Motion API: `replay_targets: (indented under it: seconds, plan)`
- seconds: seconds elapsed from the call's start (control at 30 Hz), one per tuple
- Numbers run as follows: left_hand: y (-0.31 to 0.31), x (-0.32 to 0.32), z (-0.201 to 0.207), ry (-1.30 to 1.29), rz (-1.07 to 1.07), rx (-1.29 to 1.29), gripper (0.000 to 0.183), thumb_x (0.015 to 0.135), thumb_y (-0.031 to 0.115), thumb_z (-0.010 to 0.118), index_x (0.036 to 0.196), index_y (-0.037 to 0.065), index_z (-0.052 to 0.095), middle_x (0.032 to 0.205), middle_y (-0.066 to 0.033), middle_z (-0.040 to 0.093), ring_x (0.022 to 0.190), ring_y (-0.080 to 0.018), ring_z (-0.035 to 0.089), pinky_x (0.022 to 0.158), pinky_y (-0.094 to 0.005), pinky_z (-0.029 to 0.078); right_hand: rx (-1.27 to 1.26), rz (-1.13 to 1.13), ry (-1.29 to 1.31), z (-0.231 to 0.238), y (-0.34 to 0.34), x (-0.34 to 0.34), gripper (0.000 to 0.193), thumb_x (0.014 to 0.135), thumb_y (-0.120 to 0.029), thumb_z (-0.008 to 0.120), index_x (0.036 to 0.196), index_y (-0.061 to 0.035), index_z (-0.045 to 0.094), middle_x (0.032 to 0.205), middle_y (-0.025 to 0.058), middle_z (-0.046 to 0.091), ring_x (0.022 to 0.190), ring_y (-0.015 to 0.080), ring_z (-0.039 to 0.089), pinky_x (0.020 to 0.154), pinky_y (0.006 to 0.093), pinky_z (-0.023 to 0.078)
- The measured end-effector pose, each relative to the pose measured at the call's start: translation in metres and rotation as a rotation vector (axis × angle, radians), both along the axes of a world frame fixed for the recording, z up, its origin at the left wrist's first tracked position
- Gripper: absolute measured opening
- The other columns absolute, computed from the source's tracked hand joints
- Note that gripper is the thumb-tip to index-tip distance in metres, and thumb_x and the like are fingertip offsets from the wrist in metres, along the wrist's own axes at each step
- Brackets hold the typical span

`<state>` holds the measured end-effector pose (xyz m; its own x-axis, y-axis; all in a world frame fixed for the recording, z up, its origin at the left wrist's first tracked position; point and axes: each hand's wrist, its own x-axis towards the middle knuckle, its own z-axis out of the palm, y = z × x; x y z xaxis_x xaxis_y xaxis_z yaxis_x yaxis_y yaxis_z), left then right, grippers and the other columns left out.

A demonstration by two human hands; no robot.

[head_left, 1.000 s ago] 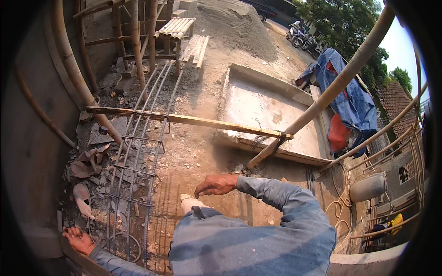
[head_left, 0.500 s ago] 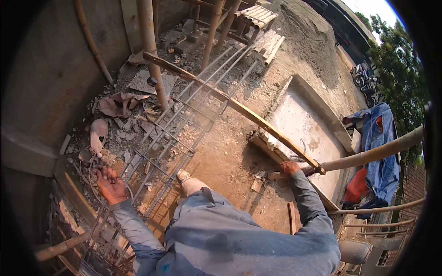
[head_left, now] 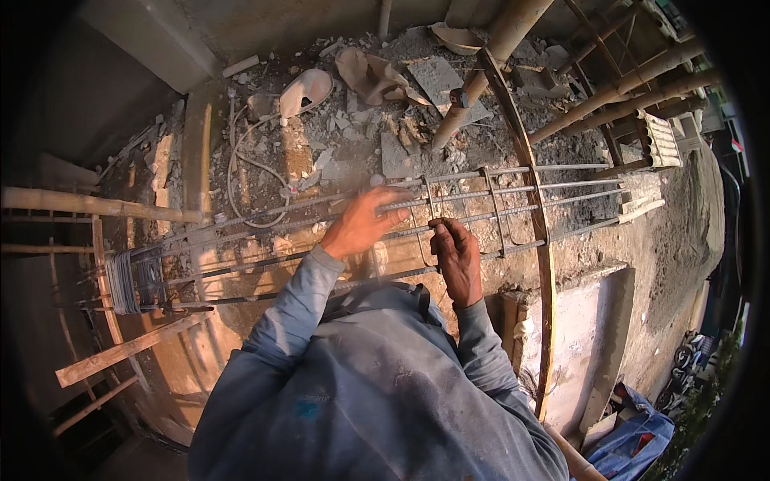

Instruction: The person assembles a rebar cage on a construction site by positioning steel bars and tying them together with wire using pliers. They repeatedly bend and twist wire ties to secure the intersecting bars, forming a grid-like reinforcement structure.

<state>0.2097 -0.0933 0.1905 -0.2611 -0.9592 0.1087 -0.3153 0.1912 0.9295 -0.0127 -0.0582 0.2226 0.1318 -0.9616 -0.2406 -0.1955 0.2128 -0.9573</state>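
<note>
A long cage of ribbed steel bars (head_left: 505, 210) runs across in front of me, with square stirrups (head_left: 495, 204) around it. My left hand (head_left: 361, 223) lies over the upper bars, its fingers stretched to the right and thumb apart; slight blur covers it. Just right of it, my right hand (head_left: 459, 260) pinches the edge of a stirrup (head_left: 428, 196) between thumb and fingers. Toward the cage's left end, a bunch of closely packed stirrups (head_left: 122, 282) sits around the bars.
A wooden batten (head_left: 525, 152) crosses the cage on the right. Beyond lie rubble, a pale scoop-shaped container (head_left: 306, 92), a crumpled sack (head_left: 369, 76) and a looped hose (head_left: 234, 160). Bamboo poles (head_left: 489, 60) stand behind. A concrete-filled form (head_left: 565, 337) and blue tarp (head_left: 634, 437) are at lower right.
My view has turned left toward the cage. My right hand has left the wooden batten and now grips a stirrup. My left hand has come onto the bars.
</note>
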Motion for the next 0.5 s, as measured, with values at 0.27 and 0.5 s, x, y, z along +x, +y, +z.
replay_targets:
  seconds: [0.27, 0.5]
  plan:
    - [-0.021, 0.071, -0.07, -0.396, 0.232, 0.2, 0.039, 0.103, 0.033, 0.063, 0.126, 0.002, 0.072, 0.121, -0.0214, 0.072, 0.112, -0.0394, 0.068, 0.101, -0.0452, 0.053, -0.1, 0.314, 0.513, -0.059, -0.007, 0.061, 0.032, 0.094, -0.032, 0.07, 0.098, -0.0007, 0.073, 0.085, 0.0246, 0.073, 0.083, 0.044, 0.072, 0.072, 0.05, 0.055]
    - [-0.04, 0.079, -0.075, -0.412, 0.117, 0.298, 0.04, 0.1, 0.041, 0.066, 0.119, 0.007, 0.077, 0.099, -0.0217, 0.077, 0.091, -0.0341, 0.073, 0.085, -0.0453, 0.056, -0.256, 0.343, 0.626, -0.07, 0.0, 0.078, 0.026, 0.091, -0.029, 0.072, 0.094, -0.0033, 0.069, 0.076, 0.0194, 0.07, 0.073, 0.0411, 0.07, 0.065, 0.0492, 0.053]
